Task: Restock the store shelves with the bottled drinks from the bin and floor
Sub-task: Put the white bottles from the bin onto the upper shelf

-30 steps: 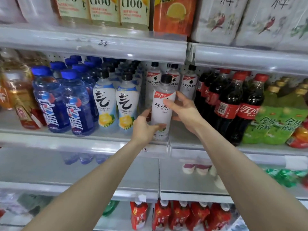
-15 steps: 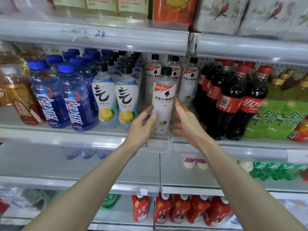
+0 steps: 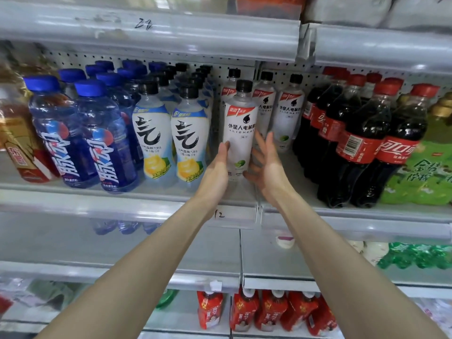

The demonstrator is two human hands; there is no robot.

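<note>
White bottle [image 3: 241, 133] is at the front of the shelf [image 3: 146, 204], pressed between the left grip [image 3: 217, 167] and right grip [image 3: 267, 165], fingers straight, not curled round it. It is tall and thin. A hard push could knock over the back bottles [image 3: 288, 111].

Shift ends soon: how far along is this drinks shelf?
Done: blue-capped bottles, lemon-label bottles and cola bottles look full. In hand: left hand and right hand press the white bottle at the middle shelf front. Left: the lower shelf looks sparse; bin unseen.
</note>
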